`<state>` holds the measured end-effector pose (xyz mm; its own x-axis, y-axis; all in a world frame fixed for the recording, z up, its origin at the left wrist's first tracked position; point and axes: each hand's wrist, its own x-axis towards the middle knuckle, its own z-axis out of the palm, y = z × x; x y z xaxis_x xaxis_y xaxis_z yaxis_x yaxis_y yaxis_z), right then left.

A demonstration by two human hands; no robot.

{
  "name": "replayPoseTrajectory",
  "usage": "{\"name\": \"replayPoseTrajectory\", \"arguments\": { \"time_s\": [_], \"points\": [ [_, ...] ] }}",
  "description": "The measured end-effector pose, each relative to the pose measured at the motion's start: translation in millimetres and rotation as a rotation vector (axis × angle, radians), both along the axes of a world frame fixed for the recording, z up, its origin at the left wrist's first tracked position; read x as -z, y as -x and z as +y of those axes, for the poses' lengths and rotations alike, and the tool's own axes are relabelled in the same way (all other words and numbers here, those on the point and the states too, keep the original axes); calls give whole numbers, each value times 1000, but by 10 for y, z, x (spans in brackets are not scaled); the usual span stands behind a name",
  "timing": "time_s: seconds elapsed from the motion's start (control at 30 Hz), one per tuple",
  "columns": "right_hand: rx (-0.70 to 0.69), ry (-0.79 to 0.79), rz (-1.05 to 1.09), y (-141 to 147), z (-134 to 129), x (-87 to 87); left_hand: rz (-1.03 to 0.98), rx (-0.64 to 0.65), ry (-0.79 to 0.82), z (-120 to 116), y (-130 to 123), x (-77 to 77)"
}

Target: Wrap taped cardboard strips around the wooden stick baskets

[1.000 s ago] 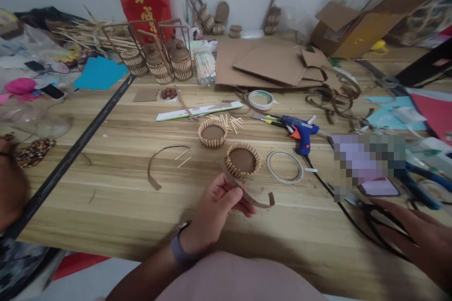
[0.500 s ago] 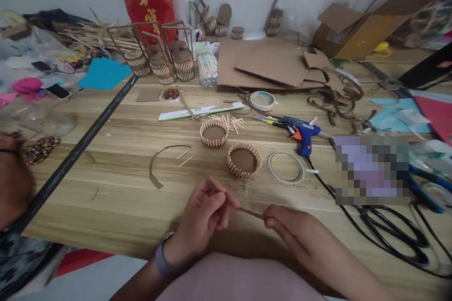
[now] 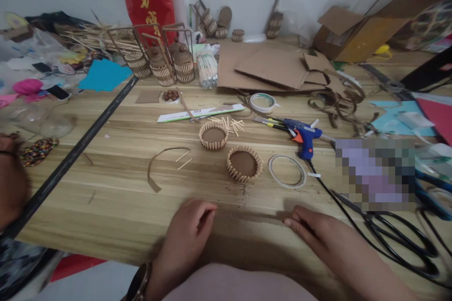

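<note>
While two hands (image 3: pixel 189 233) (image 3: pixel 318 233) hold one strip (image 3: pixel 261 217), two open baskets (image 3: pixel 213 136) (image 3: pixel 244 164) stand beyond.

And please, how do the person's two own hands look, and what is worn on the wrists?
Both the left hand and the right hand are bare: no gloves, rings or sleeves show. The left wrist wears a watch with a dark face and a thin, brownish rim; its strap does not show clearly. Nothing shows on the right wrist.
</note>
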<state>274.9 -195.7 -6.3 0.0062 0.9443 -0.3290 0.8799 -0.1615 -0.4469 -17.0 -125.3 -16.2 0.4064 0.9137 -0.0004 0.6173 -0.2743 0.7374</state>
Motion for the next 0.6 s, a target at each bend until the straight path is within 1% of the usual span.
{"name": "replayPoseTrajectory", "arguments": {
  "time_s": [0.07,0.1,0.17,0.2,0.27,0.33,0.4,0.43,0.5,0.6],
  "points": [
    [56,52,-112,-55,31,-8,67,153,-162,39,-67,45],
    [82,83,-162,-84,42,-8,103,217,-214,58,-99,69],
    [111,116,-236,-141,52,5,200,316,-259,86,-150,113],
    [107,105,-261,-167,52,20,258,350,-262,93,-167,131],
    [55,2,-312,-209,45,56,356,382,-274,94,-181,156],
    [4,-194,-393,-231,47,88,400,380,-330,81,-173,171],
    [-15,-399,-459,-232,76,112,409,362,-415,61,-159,185],
    [-20,-475,-472,-226,103,123,408,359,-448,51,-153,194],
    [-60,-567,-466,-213,180,154,408,383,-461,36,-151,219],
    [-160,-601,-456,-216,303,224,408,479,-417,33,-166,250]
  ]
}}
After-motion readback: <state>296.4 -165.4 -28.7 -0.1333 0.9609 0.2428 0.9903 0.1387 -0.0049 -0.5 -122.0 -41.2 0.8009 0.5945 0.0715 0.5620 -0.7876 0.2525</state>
